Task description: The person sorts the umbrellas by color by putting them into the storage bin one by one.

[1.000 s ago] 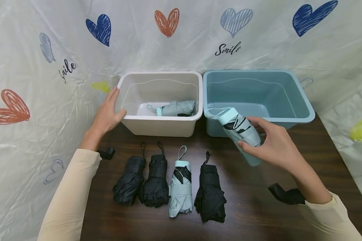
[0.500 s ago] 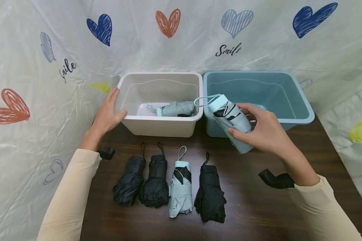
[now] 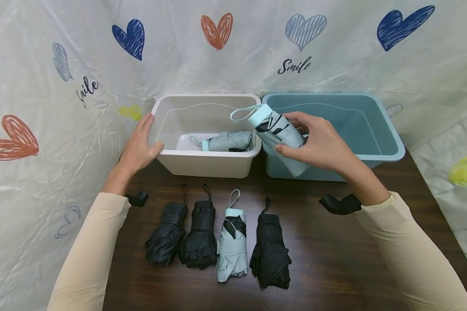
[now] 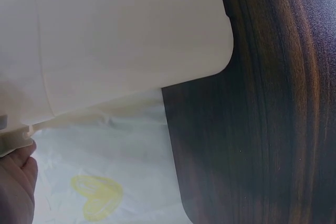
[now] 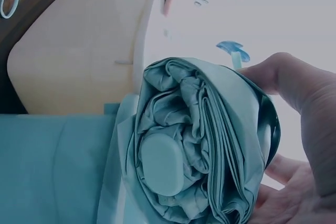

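Note:
My right hand (image 3: 315, 140) grips a folded light-blue umbrella (image 3: 284, 138), its thumb on the near side. The umbrella is tilted, its pale cap and wrist loop over the right rim of the white bin (image 3: 206, 164), its lower end in front of the blue bin (image 3: 373, 157). In the right wrist view the rolled end of the umbrella (image 5: 163, 163) faces the camera. My left hand (image 3: 138, 144) holds the white bin at its front left corner; in the left wrist view its fingers (image 4: 23, 169) lie against the rim. Another light-blue umbrella (image 3: 227, 141) lies inside the white bin.
Nearer on the dark wooden table (image 3: 315, 259) lie three black folded umbrellas, the left (image 3: 166, 235), the middle (image 3: 199, 235) and the right one (image 3: 270, 252), with a light-blue umbrella (image 3: 232, 246) among them. A white cloth (image 3: 249, 43) with printed hearts stands behind the bins.
My right hand has carried the light-blue umbrella left and away from me, from in front of the blue bin to the white bin's right rim. The left hand has stayed put.

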{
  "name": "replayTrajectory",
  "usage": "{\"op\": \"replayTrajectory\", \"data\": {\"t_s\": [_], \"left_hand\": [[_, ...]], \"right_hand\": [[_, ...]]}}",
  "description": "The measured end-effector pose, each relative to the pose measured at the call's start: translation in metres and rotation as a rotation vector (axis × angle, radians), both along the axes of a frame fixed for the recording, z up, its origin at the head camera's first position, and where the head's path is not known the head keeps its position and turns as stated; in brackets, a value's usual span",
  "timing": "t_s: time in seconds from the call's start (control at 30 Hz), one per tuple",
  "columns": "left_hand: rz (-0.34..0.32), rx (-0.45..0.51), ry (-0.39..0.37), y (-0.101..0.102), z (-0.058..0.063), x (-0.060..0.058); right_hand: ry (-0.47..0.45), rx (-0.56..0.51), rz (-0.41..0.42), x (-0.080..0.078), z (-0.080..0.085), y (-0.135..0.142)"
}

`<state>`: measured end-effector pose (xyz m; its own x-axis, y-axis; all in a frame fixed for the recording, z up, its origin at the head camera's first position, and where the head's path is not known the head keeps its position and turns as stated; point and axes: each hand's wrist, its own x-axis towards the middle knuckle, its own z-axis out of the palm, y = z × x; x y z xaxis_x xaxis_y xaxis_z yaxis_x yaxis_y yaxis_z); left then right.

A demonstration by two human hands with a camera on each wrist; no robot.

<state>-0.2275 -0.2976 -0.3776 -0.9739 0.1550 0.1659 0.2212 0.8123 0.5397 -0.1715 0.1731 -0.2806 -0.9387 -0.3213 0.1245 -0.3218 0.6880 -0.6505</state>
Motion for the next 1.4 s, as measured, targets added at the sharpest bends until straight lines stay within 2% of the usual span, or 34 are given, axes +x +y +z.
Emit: {"op": "replayTrajectory", "data": {"t_s": [0.33,0.6,0.83,1.03,1.17,1.4], "left_hand": [[-0.007,-0.005,0.012,0.002,0.001,-0.003],[-0.017,-0.003,0.0,0.008,0.001,-0.003],[-0.011,-0.01,0.006,0.007,0.001,-0.006],[-0.011,0.001,0.005,0.006,0.001,-0.003],[-0.01,-0.005,0.021,0.005,0.0,-0.002],[-0.006,0.004,0.009,0.001,-0.002,0.002]], "right_hand": [[0.009,0.022,0.057,-0.026,0.004,-0.014],[-0.021,0.05,0.071,-0.042,0.006,-0.021],[0.016,0.058,0.106,-0.057,0.014,-0.031],[0.017,0.061,0.147,-0.065,0.018,-0.044],[0.024,0.099,0.165,-0.068,0.018,-0.05],[0.015,0.142,0.253,-0.081,0.014,-0.065]]}}
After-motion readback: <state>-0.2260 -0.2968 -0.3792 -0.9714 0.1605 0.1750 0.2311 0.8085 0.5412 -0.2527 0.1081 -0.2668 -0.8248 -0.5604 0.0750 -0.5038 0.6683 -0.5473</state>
